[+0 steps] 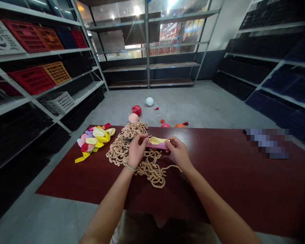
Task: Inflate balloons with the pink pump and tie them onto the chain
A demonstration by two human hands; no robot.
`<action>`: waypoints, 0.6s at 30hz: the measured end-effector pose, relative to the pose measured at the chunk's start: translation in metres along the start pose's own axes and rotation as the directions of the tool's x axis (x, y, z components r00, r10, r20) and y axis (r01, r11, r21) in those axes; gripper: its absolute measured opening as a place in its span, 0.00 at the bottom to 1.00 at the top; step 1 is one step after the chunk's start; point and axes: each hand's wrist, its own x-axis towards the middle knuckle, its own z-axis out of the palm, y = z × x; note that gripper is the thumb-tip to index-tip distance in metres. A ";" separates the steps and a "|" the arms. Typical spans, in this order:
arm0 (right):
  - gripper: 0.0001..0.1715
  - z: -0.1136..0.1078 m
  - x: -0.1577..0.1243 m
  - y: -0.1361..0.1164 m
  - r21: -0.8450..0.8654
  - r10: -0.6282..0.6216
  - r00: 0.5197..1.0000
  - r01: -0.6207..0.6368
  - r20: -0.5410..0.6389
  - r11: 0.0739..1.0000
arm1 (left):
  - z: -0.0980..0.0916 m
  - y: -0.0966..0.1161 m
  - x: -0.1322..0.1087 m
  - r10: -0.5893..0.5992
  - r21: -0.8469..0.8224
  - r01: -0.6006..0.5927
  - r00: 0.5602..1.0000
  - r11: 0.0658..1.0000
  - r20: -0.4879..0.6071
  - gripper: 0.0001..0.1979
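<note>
Over the tan rope pile, my left hand (138, 149) and my right hand (178, 152) stretch a limp pink and yellow balloon (157, 145) between them. The fingers of each hand pinch one end of it. Its yellow part lies along the upper side, the pink along the lower. Whether this is one balloon or two layered together I cannot tell. Loops of thick tan rope (154, 174) lie below and left of my hands. A dark thing (127, 139) lies on the rope, partly hidden by my left hand. Left of the rope is a heap of deflated balloons (91, 140) in several colours.
The dark red table (218, 176) spans the foreground, with a blurred-out purplish object (266, 144) at right. Beyond its far edge, inflated balloons, including a white one (149, 101) and a red one (136, 110), lie on the floor. Shelves with crates (33, 79) stand left.
</note>
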 end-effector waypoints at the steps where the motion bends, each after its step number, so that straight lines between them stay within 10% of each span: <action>1: 0.17 -0.001 -0.001 -0.003 -0.072 -0.037 0.999 0.038 0.009 0.997 | 0.003 0.003 -0.003 -0.089 -0.049 0.095 0.990 0.994 0.112 0.13; 6: 0.11 -0.003 -0.009 -0.016 -0.405 -0.272 0.953 0.302 0.130 0.863 | 0.022 0.009 -0.019 -0.339 -0.176 0.520 0.742 0.836 0.578 0.22; 13: 0.10 0.002 -0.020 -0.020 -0.631 -0.498 0.739 0.661 0.454 0.405 | 0.023 0.017 -0.023 -0.302 -0.484 0.527 0.830 0.698 0.469 0.26; 18: 0.12 -0.001 -0.017 -0.018 -0.651 -0.525 0.704 0.685 0.479 0.325 | 0.015 0.019 -0.016 -0.304 -0.532 0.428 0.901 0.731 0.308 0.18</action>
